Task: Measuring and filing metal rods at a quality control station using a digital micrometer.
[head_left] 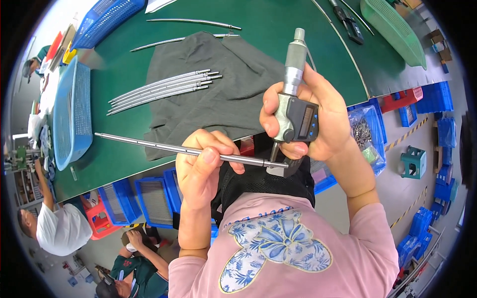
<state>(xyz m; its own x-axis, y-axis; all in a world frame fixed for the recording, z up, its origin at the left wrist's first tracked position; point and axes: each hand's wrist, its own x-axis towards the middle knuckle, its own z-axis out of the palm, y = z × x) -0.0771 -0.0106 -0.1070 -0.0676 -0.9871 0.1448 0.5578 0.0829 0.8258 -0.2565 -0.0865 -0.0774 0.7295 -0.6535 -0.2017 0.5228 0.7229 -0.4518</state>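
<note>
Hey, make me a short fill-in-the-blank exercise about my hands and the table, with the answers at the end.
1. The left hand holds a metal rod, and its end toward the picture's ____ is at the measuring tool in the right hand.
2. The group of rods lies partly on a ____ cloth.
3. The top of the table is ____.
4. The person's shirt is ____.

Missing words: right; grey; green; pink.
</note>
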